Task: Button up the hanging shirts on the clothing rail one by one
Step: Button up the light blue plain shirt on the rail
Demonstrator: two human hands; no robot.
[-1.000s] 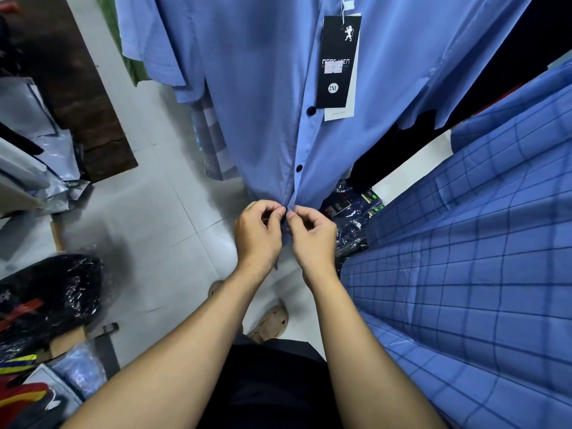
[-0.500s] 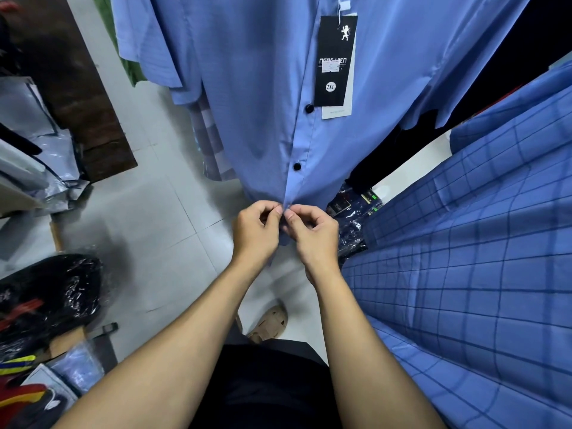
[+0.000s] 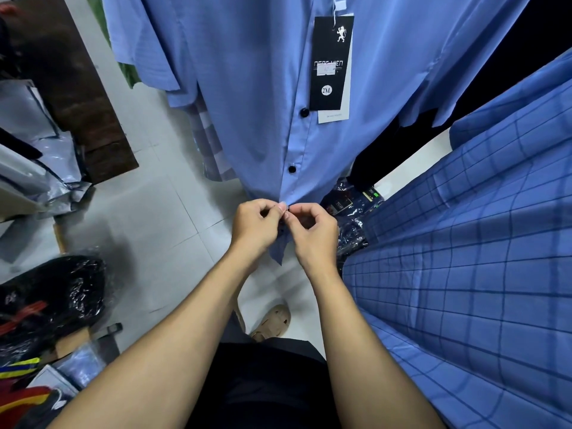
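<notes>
Black hang tag [image 3: 331, 63], "2XL" in white circle, on blue shirt [image 3: 247, 103]

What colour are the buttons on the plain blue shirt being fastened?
Black: the head view shows small round buttons on the plain light-blue hanging shirt.

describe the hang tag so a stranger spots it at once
Take the plain blue shirt hanging centre. Beside its button line, above the upper black button, hangs a long black tag. Only it bears a white emblem and a round 2XL mark.
</notes>
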